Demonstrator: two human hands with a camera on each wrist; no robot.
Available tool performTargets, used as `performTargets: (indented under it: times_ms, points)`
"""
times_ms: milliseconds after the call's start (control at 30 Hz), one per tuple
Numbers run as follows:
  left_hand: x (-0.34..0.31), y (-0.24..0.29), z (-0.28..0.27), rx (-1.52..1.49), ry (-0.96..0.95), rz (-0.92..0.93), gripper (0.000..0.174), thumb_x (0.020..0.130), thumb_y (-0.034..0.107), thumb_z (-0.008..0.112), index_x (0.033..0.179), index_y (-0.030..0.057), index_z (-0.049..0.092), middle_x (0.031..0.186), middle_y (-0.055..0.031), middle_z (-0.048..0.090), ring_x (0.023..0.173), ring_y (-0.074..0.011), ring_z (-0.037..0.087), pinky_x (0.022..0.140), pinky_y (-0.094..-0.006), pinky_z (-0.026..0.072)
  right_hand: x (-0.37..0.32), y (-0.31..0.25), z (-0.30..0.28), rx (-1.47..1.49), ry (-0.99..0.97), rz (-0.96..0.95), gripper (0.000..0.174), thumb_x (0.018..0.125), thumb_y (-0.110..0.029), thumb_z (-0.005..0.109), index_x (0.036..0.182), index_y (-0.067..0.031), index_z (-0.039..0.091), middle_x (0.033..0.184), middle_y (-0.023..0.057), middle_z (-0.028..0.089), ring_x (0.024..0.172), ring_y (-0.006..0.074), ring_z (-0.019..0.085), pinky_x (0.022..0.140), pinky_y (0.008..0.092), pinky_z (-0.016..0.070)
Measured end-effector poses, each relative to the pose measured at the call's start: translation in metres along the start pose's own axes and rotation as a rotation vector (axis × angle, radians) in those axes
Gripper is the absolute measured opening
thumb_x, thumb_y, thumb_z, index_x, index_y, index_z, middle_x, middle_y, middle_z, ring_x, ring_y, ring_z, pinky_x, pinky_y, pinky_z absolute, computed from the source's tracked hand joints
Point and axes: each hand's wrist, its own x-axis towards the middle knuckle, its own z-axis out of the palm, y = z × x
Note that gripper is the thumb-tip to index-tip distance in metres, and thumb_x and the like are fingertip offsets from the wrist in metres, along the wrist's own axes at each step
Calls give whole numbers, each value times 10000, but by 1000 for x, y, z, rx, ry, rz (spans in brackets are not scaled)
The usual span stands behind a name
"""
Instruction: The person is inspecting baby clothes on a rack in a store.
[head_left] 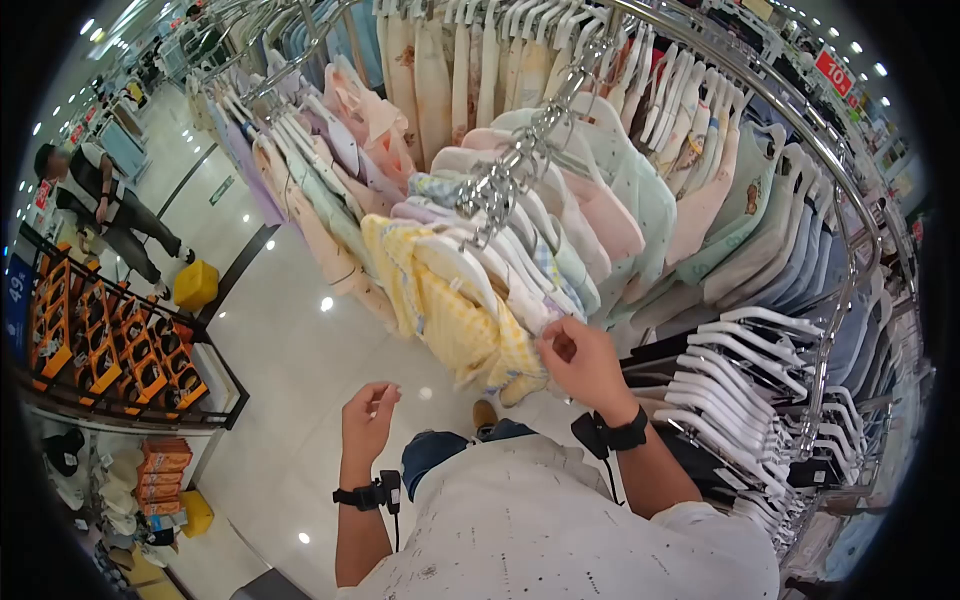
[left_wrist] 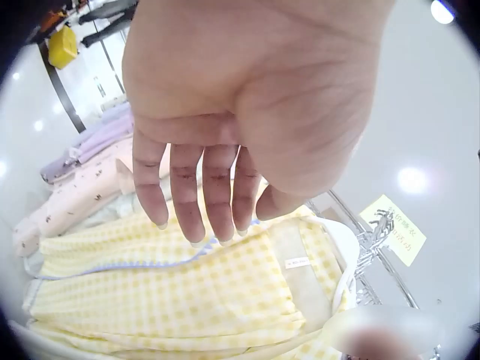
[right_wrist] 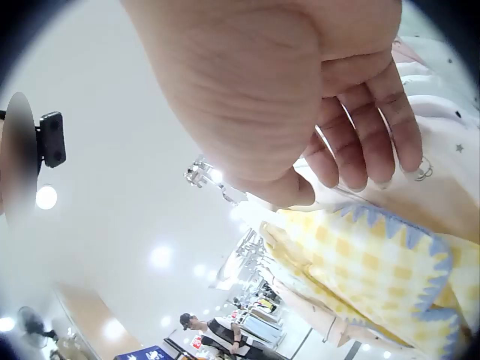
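A yellow-and-white checked garment with blue zigzag trim hangs on a white hanger at the front of a crowded rack. My right hand is at its right edge, fingers loosely bent beside the neighbouring white garments. In the right wrist view, nothing shows between its fingers and thumb. My left hand is held up over the floor, left of the checked garment, its fingers relaxed and holding nothing. The left wrist view shows the garment's open neck with a small white label beyond the fingertips.
A chrome chain and rail run above the packed clothes. White hangers with dark garments are close on my right. At the left stand a shelf of orange boxes, a yellow bucket and a person.
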Motion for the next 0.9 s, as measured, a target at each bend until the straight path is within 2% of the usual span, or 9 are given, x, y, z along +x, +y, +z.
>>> performTargets:
  times_ms: [133,300,400,533,633,700,767,833,900]
  points:
    - [68,29,21,27,26,203,299,925,192,720,1131,-14,652,994,-95,711,922,-170,674,770,-294,543,4,9,-3,-58,69,-26,204,823,-177,788,867,-23,661,749,101,658,668,223,643,636,322,507]
    - [146,59,37,167,35,297,367,880,218,769,1136,-11,639,976,-108,704,925,-189,668,757,-312,548,-1,9,9,-214,129,-34,294,779,-251,833,850,-34,647,864,116,669,809,285,643,725,379,511]
    - [167,67,34,257,-48,284,307,895,197,753,1084,-23,650,914,-104,707,848,-181,677,735,-308,548,-7,1,24,-394,100,84,333,770,-291,826,823,-32,625,875,118,651,839,323,618,733,413,494]
    - [189,61,33,119,-242,353,214,937,149,697,1049,-32,670,852,-91,715,719,-151,668,663,-285,527,-11,3,51,-459,289,360,359,774,-324,803,801,-20,612,814,122,629,779,336,610,676,433,482]
    - [207,36,26,83,-305,482,195,951,119,663,1079,-27,671,885,-89,725,746,-119,659,665,-270,509,-15,-2,67,-457,393,499,374,792,-351,778,778,-11,621,801,142,627,749,344,616,648,440,485]
    - [209,36,19,82,-390,397,202,914,95,658,1069,-35,669,897,-103,731,776,-151,679,686,-292,516,-21,-2,78,-534,431,681,402,815,-387,753,750,-8,636,792,158,634,736,354,629,641,441,493]
    - [212,27,18,83,-454,306,213,878,71,653,1058,-42,668,909,-118,737,806,-182,698,708,-315,523,-27,-3,84,-542,374,762,434,842,-431,725,788,-2,689,800,178,671,725,360,658,644,431,514]
    - [216,11,22,47,-507,375,207,880,83,665,1038,-51,666,899,-115,736,759,-183,678,706,-320,522,-28,-10,91,-291,214,883,487,853,-472,720,875,14,727,825,193,710,735,347,690,661,408,534]
    - [219,8,25,20,-525,348,215,876,94,679,1030,-55,662,886,-114,734,729,-171,661,684,-313,518,-29,-5,100,-207,218,883,544,861,-504,715,957,31,739,837,193,728,737,315,709,671,382,541]
